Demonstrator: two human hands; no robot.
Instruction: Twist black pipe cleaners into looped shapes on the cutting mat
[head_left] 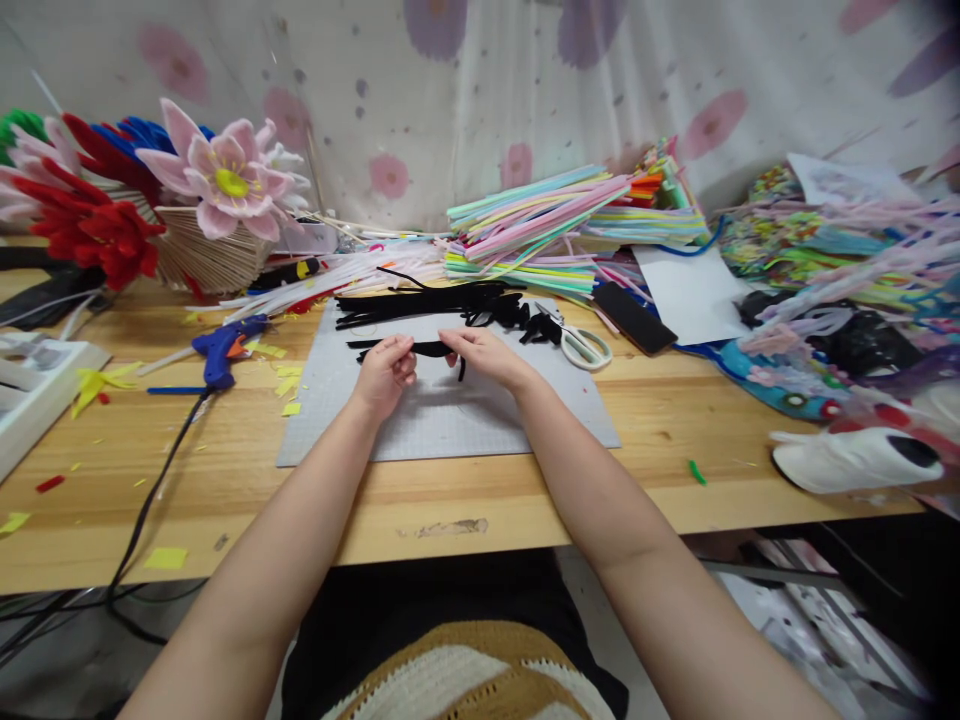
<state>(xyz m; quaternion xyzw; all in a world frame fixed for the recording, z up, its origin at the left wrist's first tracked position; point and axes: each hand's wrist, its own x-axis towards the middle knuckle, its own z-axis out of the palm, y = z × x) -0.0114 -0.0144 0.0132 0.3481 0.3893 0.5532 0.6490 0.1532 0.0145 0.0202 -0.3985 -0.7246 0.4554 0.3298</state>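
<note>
Above the grey cutting mat (420, 435), black pipe cleaners (430, 349) stretch between my two hands. My left hand (386, 372) pinches them, with their straight ends sticking out to the left. The fingers of my right hand (480, 357) are closed on the other end, where a short black piece hangs down. Just beyond lies a bundle of black pipe cleaners (412, 303), and to its right a pile of curled black pieces (510, 312). Scissors (585, 347) with pale handles rest at the mat's right edge.
A blue glue gun (220, 350) with its cord lies at left. Pipe-cleaner flowers (229, 180) stand behind it. Pastel pipe cleaners (540, 220) are heaped at the back. A dark phone-like slab (634, 318) and a white object (855, 460) lie at right. Yellow scraps (166, 558) are scattered about.
</note>
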